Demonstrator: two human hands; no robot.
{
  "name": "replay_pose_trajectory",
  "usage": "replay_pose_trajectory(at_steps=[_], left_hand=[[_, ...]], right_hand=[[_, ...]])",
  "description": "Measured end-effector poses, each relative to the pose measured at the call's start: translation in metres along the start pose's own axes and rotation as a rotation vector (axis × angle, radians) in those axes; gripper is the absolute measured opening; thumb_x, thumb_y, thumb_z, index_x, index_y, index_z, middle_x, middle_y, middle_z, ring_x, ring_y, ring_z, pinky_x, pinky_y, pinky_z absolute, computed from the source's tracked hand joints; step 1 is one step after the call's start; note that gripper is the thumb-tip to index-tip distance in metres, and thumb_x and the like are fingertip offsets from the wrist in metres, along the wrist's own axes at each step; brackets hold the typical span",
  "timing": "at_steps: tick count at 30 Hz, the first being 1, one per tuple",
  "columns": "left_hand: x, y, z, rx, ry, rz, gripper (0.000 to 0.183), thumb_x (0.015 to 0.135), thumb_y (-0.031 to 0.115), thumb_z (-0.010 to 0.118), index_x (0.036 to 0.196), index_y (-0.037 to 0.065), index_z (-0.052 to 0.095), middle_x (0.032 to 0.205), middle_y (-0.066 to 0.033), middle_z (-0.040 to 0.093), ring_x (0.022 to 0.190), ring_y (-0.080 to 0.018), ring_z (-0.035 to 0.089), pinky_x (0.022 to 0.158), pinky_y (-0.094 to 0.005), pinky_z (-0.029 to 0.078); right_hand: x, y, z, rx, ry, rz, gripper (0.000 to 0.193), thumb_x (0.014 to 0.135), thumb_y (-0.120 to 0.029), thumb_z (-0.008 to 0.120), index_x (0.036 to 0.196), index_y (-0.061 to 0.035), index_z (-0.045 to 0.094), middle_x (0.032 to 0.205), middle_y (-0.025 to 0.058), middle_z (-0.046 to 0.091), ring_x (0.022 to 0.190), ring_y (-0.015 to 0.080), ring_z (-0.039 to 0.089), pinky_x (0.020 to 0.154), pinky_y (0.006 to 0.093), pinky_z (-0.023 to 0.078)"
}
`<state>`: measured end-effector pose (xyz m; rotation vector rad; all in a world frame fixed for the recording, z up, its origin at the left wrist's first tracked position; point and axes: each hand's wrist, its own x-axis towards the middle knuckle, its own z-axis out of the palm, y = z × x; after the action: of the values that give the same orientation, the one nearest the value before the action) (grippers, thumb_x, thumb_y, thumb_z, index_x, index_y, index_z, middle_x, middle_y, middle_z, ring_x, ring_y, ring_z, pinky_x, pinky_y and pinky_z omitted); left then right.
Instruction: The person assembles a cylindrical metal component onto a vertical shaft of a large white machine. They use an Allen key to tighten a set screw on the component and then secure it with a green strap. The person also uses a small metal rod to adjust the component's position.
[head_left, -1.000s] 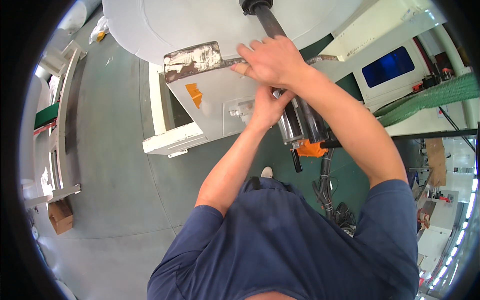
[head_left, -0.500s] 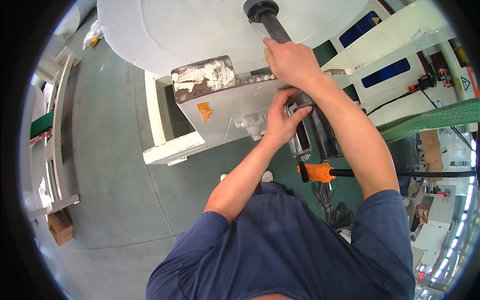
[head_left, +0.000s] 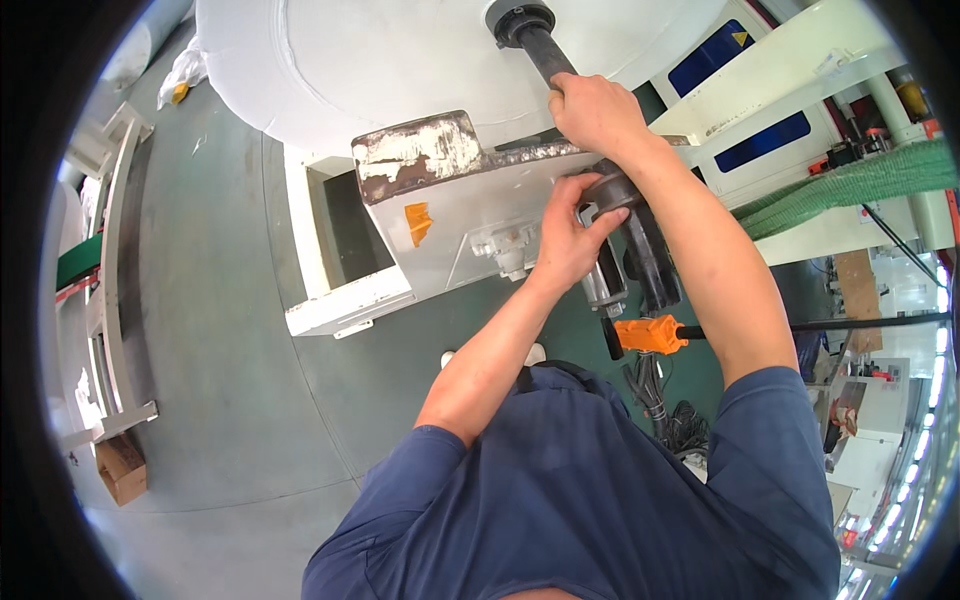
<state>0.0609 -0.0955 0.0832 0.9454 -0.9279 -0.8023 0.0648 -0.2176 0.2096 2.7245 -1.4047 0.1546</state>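
Note:
A dark metal shaft [head_left: 547, 55] sticks out of the large white roll [head_left: 390, 50] toward me, with a black collar [head_left: 520, 20] against the roll's face. My right hand [head_left: 602, 115] is closed over the shaft, its thumb side toward the roll. Nearer to me, my left hand [head_left: 570, 232] grips a black ring [head_left: 612, 190] at the shaft's near part, thumb on one side and fingers on the other. Below the ring hang a thick black cylinder [head_left: 650, 265] and a shiny metal cylinder [head_left: 604, 280]. My right hand and forearm hide part of the shaft.
The shaft crosses a white machine frame [head_left: 470, 210] with a chipped top edge [head_left: 418, 155]. An orange hand control [head_left: 650, 334] hangs on a black cable near my right forearm. A green sling [head_left: 850, 190] spans the right side. Cables [head_left: 682, 432] lie on the floor; a cardboard box [head_left: 121, 468] stands far left.
My right hand has shifted slightly right on the shaft. The orange control has swung and turned, and the green sling has moved up. My left hand keeps its grip on the ring.

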Motion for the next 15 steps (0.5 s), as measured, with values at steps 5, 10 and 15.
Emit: replay_pose_trajectory(at_steps=[5,10,15], left_hand=[[0.006,-0.001,0.001,0.017,0.022,0.032,0.048,0.080,0.008,0.080,0.122,-0.002,0.058,0.115,-0.0115,0.059,0.112,-0.0227,0.058,0.097,-0.0359,0.046],[0.005,-0.006,0.003,-0.043,0.014,0.055,0.048,0.080,0.009,0.081,0.121,-0.002,0.058,0.114,-0.0114,0.058,0.111,-0.0230,0.058,0.096,-0.0357,0.047],[0.000,0.000,0.000,-0.071,0.009,0.021,0.049,0.079,0.008,0.081,0.122,-0.001,0.058,0.115,-0.0109,0.057,0.110,-0.0230,0.059,0.096,-0.0361,0.047]], right_hand=[[0.004,-0.006,-0.012,-0.061,-0.083,0.053,0.033,0.089,-0.025,0.046,0.100,-0.0075,0.071,0.098,0.0177,0.073,0.093,0.0379,0.069,0.084,0.0493,0.053],[0.005,-0.003,-0.005,-0.083,-0.026,0.076,0.032,0.086,-0.020,0.046,0.102,-0.0071,0.072,0.098,0.0175,0.073,0.094,0.0382,0.069,0.085,0.0483,0.054],[0.008,0.004,0.003,-0.061,0.003,0.102,0.033,0.085,-0.019,0.049,0.108,-0.0103,0.072,0.106,0.0193,0.071,0.101,0.0384,0.067,0.088,0.0472,0.053]])
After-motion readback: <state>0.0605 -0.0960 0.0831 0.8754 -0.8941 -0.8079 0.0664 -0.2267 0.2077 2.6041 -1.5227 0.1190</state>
